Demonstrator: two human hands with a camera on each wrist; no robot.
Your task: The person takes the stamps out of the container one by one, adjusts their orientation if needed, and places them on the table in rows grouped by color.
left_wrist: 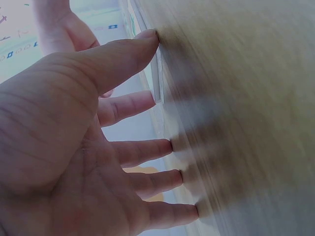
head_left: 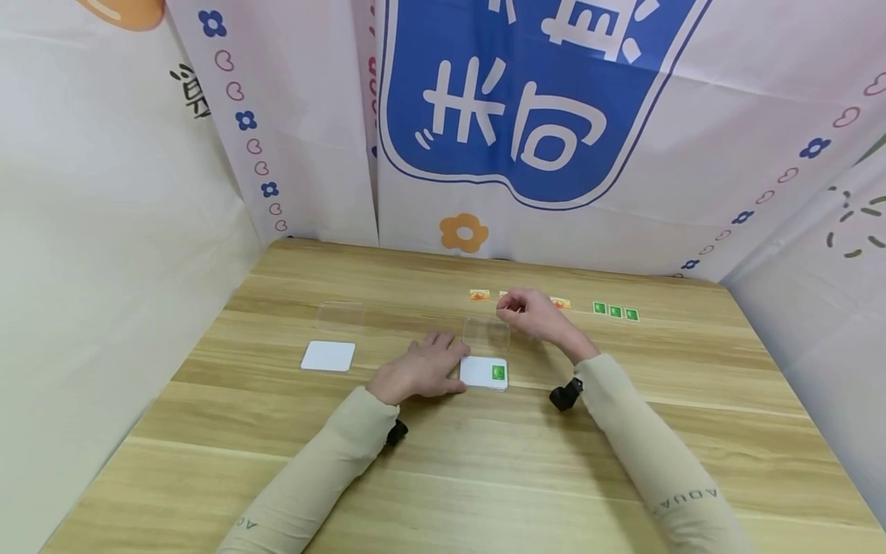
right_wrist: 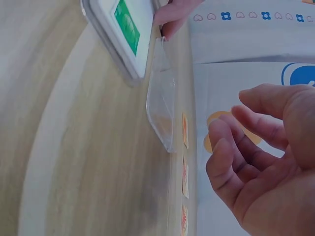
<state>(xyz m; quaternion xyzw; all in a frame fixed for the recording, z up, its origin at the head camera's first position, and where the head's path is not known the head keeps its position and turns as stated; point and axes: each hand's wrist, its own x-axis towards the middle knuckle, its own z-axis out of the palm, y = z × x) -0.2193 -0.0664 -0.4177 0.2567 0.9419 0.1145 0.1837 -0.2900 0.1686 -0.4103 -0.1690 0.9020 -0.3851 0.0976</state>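
My left hand rests its fingertips on the table, fingers straight and spread. Its thumb and forefinger lie at the left corners of a flat white box with rounded corners. A green picture sticker lies on the right end of that box, also seen large as a green sticker in the right wrist view. Behind the box lies a clear plastic lid. Over the row of orange stickers hovers my right hand, its fingers loosely curled, nothing visible between thumb and forefinger.
To the left lie a second white box and another clear lid. Several green stickers are lined up at the back right of the wooden table. A printed cloth hangs along the table's back edge.
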